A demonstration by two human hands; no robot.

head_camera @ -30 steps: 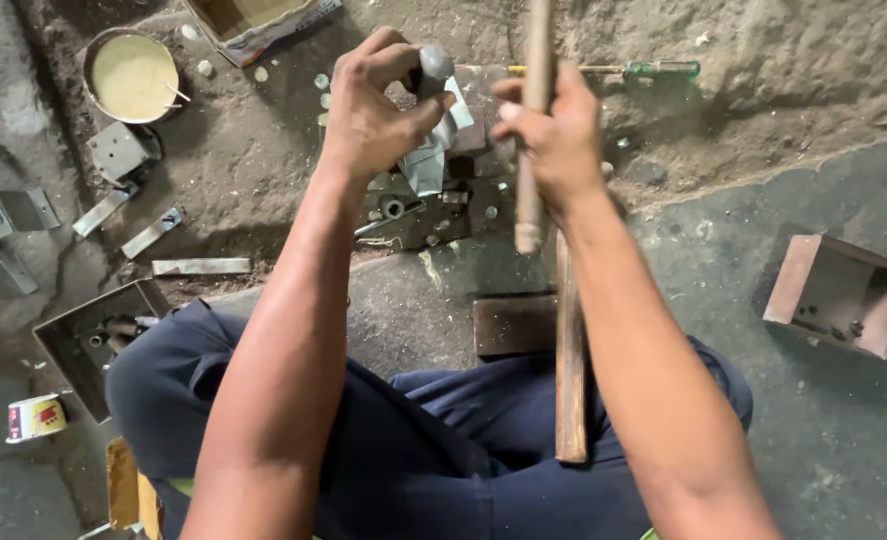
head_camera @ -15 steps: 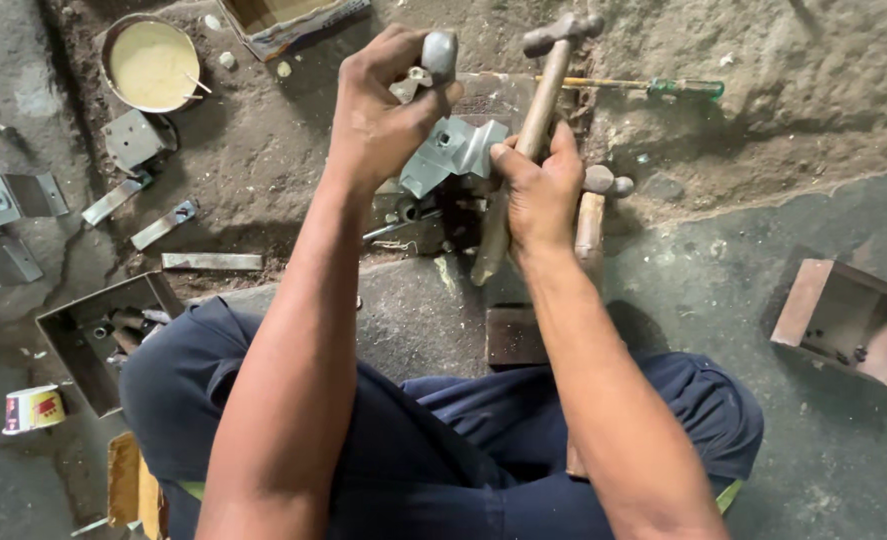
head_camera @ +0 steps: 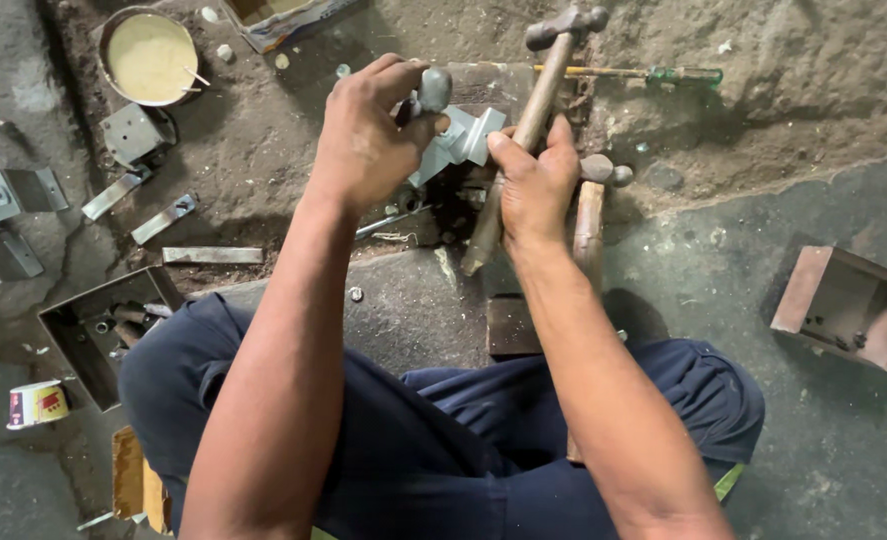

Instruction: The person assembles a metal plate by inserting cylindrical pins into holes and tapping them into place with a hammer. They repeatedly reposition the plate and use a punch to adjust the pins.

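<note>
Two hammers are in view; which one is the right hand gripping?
The hammer with its head raised at the top, held by the right hand. The other hammer lies untouched on the ground beside it.

Brown wooden hammer (head_camera: 523, 130), pale grey metal bracket (head_camera: 458, 145), yellow paste in the upper-left bowl (head_camera: 150, 57), navy trousers (head_camera: 443, 440).

Right hand (head_camera: 533, 185) has slid up the hammer (head_camera: 548, 70) handle, head now tipped forward, beyond the knuckles.
</note>
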